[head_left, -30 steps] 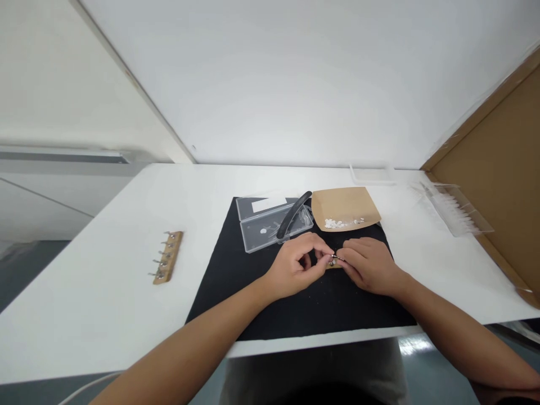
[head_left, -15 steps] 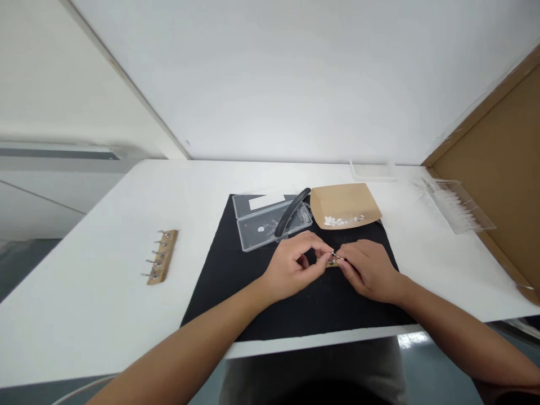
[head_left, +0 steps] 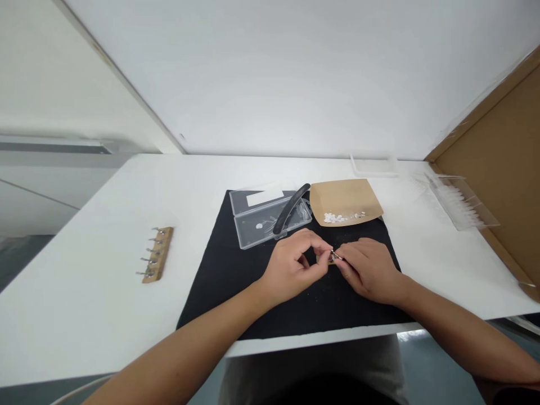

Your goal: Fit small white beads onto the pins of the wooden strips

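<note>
Over the black mat [head_left: 270, 315], my left hand [head_left: 295, 261] is closed in a pinch, thumb and index fingertip meeting at one end of a small metal clip [head_left: 336, 255]. My right hand [head_left: 367, 270] comes from the other side, its thumb and fingers closed at the clip's other end. Beneath the fingertips a bit of a wooden strip [head_left: 332, 262] shows; the hands cover most of it. Whatever small piece may sit between the left fingertips is too small to make out.
Behind the hands are an open clear plastic case [head_left: 248, 239], a curved black nail file [head_left: 291, 208] and a brown paper tray [head_left: 348, 194] with white nail tips [head_left: 335, 217]. Another wooden strip with metal clips [head_left: 159, 256] lies left. A clear box of tips [head_left: 458, 205] lies right.
The view has shifted slightly. Both hands stay over the wooden strip in nearly the same pose, and the metal clip between them appears at a slightly different angle.
</note>
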`<move>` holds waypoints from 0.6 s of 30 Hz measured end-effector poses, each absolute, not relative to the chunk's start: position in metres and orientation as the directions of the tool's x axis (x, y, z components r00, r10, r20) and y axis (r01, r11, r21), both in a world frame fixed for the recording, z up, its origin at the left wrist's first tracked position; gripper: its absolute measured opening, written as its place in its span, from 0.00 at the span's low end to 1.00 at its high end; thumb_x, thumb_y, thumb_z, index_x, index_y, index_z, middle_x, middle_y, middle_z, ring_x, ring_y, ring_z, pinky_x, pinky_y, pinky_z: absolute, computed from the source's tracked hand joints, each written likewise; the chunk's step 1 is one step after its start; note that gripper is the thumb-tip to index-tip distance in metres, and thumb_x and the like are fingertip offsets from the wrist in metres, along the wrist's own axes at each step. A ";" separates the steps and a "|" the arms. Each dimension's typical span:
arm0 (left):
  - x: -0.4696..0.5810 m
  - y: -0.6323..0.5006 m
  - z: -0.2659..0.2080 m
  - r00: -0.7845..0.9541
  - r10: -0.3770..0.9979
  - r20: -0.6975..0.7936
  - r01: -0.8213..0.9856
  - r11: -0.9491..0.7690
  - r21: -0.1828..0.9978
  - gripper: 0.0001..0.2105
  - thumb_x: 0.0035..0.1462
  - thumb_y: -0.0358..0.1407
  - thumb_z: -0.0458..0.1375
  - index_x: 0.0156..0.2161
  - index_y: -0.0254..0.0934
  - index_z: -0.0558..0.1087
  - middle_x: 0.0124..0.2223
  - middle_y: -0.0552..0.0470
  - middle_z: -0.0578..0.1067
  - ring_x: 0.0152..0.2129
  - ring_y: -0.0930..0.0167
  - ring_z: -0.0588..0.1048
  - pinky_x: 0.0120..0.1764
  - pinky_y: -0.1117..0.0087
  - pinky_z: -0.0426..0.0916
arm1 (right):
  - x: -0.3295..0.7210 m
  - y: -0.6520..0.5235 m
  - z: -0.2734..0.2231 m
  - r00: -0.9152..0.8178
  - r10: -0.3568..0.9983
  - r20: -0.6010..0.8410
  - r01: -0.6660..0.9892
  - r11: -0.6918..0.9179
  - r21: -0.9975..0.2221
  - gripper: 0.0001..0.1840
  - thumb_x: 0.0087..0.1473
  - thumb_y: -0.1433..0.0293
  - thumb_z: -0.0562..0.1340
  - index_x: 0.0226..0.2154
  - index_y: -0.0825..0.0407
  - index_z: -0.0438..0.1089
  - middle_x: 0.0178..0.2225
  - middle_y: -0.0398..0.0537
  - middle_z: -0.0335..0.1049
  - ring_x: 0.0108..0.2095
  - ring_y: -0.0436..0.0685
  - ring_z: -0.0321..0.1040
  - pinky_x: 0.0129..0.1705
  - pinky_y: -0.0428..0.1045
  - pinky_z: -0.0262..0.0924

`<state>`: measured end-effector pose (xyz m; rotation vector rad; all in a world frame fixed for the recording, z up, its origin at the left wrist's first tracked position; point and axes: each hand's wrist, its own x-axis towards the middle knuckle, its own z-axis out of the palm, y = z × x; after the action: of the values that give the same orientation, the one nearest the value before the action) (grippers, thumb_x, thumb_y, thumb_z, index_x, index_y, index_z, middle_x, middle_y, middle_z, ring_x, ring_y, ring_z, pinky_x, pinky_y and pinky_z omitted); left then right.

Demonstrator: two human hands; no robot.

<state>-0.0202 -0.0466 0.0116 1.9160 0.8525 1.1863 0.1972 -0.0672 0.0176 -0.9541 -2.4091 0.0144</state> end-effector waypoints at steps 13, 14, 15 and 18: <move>-0.020 -0.049 0.016 0.318 0.812 0.489 0.173 -0.557 0.812 0.04 0.56 0.25 0.62 0.33 0.34 0.78 0.31 0.51 0.78 0.25 0.77 0.74 0.19 0.86 0.66 | 0.196 -0.070 0.017 -0.592 0.663 0.458 0.613 0.740 -0.277 0.17 0.75 0.66 0.52 0.36 0.52 0.69 0.29 0.43 0.74 0.26 0.52 0.62 0.34 0.51 0.48; -0.020 -0.049 0.016 0.313 0.817 0.485 0.172 -0.551 0.817 0.04 0.56 0.25 0.62 0.34 0.34 0.78 0.32 0.51 0.78 0.24 0.78 0.74 0.19 0.86 0.66 | 0.196 -0.070 0.017 -0.588 0.663 0.463 0.612 0.739 -0.280 0.17 0.76 0.66 0.52 0.36 0.52 0.69 0.29 0.43 0.74 0.26 0.52 0.62 0.34 0.51 0.48; -0.020 -0.049 0.016 0.312 0.818 0.482 0.166 -0.547 0.820 0.04 0.56 0.25 0.62 0.34 0.34 0.78 0.32 0.51 0.78 0.24 0.78 0.73 0.18 0.86 0.66 | 0.196 -0.070 0.017 -0.584 0.663 0.468 0.612 0.738 -0.283 0.17 0.76 0.66 0.52 0.36 0.52 0.70 0.29 0.43 0.74 0.26 0.52 0.62 0.34 0.51 0.48; -0.019 -0.049 0.014 0.314 0.812 0.493 0.141 -0.553 0.821 0.03 0.57 0.26 0.63 0.36 0.33 0.79 0.33 0.50 0.78 0.23 0.79 0.73 0.18 0.86 0.67 | 0.196 -0.069 0.017 -0.570 0.670 0.475 0.618 0.731 -0.289 0.17 0.76 0.66 0.52 0.36 0.52 0.70 0.30 0.43 0.75 0.26 0.52 0.62 0.34 0.51 0.48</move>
<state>-0.0193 -0.0489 0.0143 1.9073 0.8434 1.2674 0.1961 -0.0688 0.0166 -0.9727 -2.3642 0.1202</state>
